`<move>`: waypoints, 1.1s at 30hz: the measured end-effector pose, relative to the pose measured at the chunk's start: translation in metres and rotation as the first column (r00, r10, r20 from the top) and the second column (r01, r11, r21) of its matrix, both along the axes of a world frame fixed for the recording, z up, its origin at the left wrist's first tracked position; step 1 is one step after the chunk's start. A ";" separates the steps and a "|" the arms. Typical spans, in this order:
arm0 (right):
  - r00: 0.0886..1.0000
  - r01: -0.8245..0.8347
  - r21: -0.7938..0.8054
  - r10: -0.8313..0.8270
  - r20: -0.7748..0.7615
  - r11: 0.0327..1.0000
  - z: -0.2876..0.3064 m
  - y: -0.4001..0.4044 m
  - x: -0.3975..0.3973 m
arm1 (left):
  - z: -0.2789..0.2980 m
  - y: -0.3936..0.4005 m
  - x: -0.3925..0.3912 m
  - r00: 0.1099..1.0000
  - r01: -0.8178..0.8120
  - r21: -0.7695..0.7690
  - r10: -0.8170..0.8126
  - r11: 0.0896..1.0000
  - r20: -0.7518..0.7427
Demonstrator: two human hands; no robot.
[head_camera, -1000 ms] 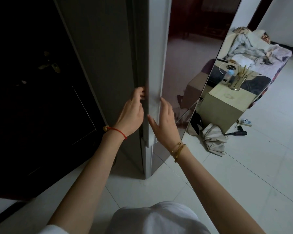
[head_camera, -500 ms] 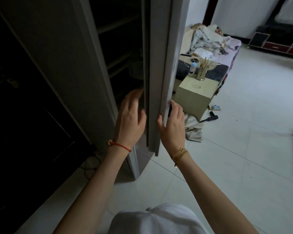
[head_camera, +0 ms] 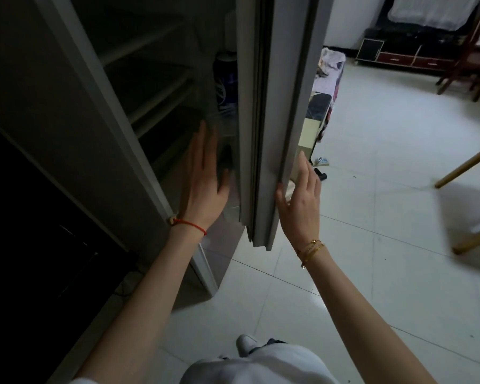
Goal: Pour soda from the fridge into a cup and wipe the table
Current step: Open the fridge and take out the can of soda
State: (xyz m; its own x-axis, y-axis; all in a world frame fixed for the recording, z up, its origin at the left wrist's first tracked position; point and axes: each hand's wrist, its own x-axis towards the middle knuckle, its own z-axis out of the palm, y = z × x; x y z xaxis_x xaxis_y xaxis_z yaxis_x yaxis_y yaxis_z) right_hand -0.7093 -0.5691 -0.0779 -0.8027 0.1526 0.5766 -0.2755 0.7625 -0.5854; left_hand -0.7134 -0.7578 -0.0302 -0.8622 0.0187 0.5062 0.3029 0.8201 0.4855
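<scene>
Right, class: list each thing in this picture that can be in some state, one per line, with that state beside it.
fridge door: partly open, edge toward the camera
fridge: open, unlit, shelves visible
soda bottle: upright in the door shelf, cap on as far as the dark shows
left hand: fingers straight, reaching inside, holding nothing
right hand: fingers straight, thumb against the door's outer edge

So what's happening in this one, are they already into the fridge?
A person stands at the fridge with the fridge door partly open. The right hand rests on the door's outer edge, thumb against it, fingers straight. The left hand reaches flat into the gap, holding nothing. A dark bottle stands in the door shelf ahead of it, not yet touched.
</scene>
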 end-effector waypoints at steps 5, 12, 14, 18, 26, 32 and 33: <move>0.998 -0.027 0.057 0.031 -0.062 0.998 0.005 0.025 -0.004 | 0.008 0.013 -0.013 0.998 0.060 -0.025 -0.059 0.998 0.028; 0.995 -0.039 0.084 0.046 -0.089 0.996 -0.001 0.070 -0.019 | 0.006 0.048 -0.023 0.993 0.114 -0.006 -0.114 0.993 0.006; 0.995 -0.031 0.096 0.039 -0.087 0.995 -0.002 0.086 -0.025 | 0.005 0.059 -0.026 0.994 0.113 0.002 -0.113 0.994 0.006; 0.996 -0.030 0.120 0.040 -0.081 0.992 -0.004 0.119 -0.040 | 0.005 0.087 -0.033 0.993 0.115 -0.016 -0.115 0.993 -0.007; 0.998 -0.060 0.175 0.064 -0.019 0.983 -0.003 0.199 -0.080 | 0.003 0.153 -0.049 0.997 0.058 -0.102 -0.063 0.993 -0.042; 0.994 -0.106 0.239 0.108 0.002 0.965 -0.004 0.250 -0.119 | 0.002 0.204 -0.062 0.999 -0.035 -0.101 0.032 0.994 -0.030; 0.993 -0.117 0.239 0.120 0.003 0.964 -0.003 0.257 -0.125 | 0.003 0.212 -0.065 0.998 -0.050 -0.098 0.047 0.994 -0.031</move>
